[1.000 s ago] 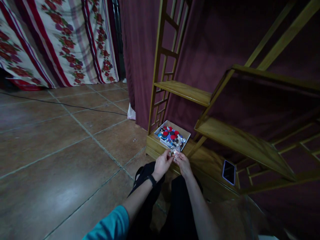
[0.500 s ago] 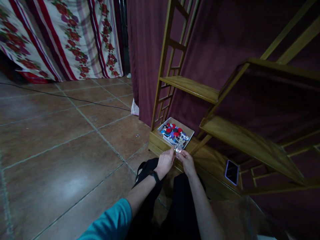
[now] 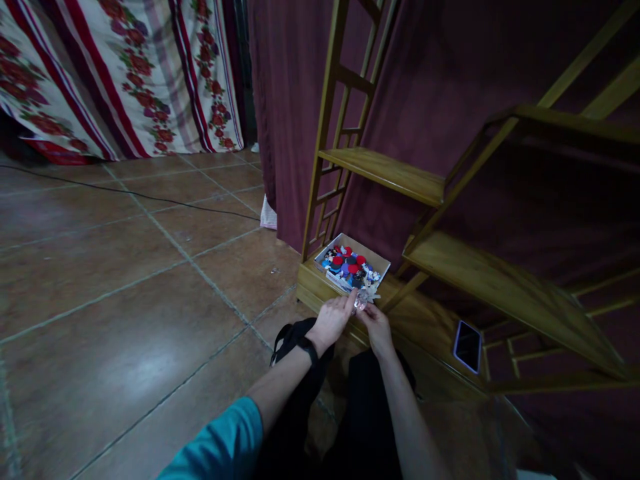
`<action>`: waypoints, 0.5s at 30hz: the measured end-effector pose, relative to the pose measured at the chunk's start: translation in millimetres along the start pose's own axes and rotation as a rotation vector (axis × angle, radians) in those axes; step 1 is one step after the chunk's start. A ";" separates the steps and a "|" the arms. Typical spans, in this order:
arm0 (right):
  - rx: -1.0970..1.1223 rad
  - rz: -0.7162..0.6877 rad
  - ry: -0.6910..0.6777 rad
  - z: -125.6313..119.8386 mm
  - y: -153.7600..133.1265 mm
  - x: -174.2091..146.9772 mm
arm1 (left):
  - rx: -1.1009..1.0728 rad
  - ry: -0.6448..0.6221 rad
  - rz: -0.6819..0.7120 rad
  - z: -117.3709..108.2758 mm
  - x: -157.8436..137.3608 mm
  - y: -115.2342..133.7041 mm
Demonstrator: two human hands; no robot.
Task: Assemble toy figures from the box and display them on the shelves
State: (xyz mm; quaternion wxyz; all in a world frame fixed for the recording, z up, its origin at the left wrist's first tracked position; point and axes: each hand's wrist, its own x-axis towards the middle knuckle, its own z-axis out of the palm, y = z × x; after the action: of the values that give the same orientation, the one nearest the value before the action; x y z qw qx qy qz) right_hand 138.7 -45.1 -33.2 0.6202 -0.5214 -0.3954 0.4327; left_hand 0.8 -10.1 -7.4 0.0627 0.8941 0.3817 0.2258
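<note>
Closest in were the person's dark trousers [image 3: 365, 413], with a teal sleeve [image 3: 220, 437] at eight o'clock from the hands. The left hand [image 3: 331, 323], with a black wristband [image 3: 310, 351] at its wrist, had its fingertips pinched on a shiny clear piece [image 3: 361, 301], which lay at two o'clock from that hand. The right hand [image 3: 377, 328] gripped the same piece from the other side, so that it sat at eleven o'clock from there, between the two sets of fingers; its exact shape was too small to tell.

Just past it, at twelve o'clock, a shallow box [image 3: 369, 253] held a jumble of small items [image 3: 346, 265] in red, blue, purple, black and white. The box rested on the low wooden base of a shelf unit [image 3: 383, 175]. A phone or tablet [image 3: 467, 345] lay on that base at three o'clock from the right hand. Out across the tiled floor [image 3: 150, 287], a thin black cord [image 3: 165, 199] ran at ten o'clock. A maroon curtain [image 3: 295, 133] hung at eleven, and farthest off, between ten and eleven, a flowered cloth [image 3: 165, 87].
</note>
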 end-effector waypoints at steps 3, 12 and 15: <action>-0.054 -0.004 0.001 -1.8 1.0 0.0 | 0.028 0.000 0.031 -0.6 0.2 -1.4; -0.122 -0.013 0.015 -6.8 12.9 3.0 | 0.100 -0.004 0.114 -5.7 -0.7 -6.1; -0.140 -0.013 0.024 -7.3 15.2 3.1 | 0.098 0.001 0.131 -7.8 -1.4 -6.9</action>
State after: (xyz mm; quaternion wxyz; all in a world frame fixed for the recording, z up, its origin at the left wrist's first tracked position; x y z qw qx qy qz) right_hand 144.6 -43.2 -49.2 0.5895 -0.5662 -0.4205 0.3938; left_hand -8.1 -6.8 -2.9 0.0036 0.9190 0.3331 0.2108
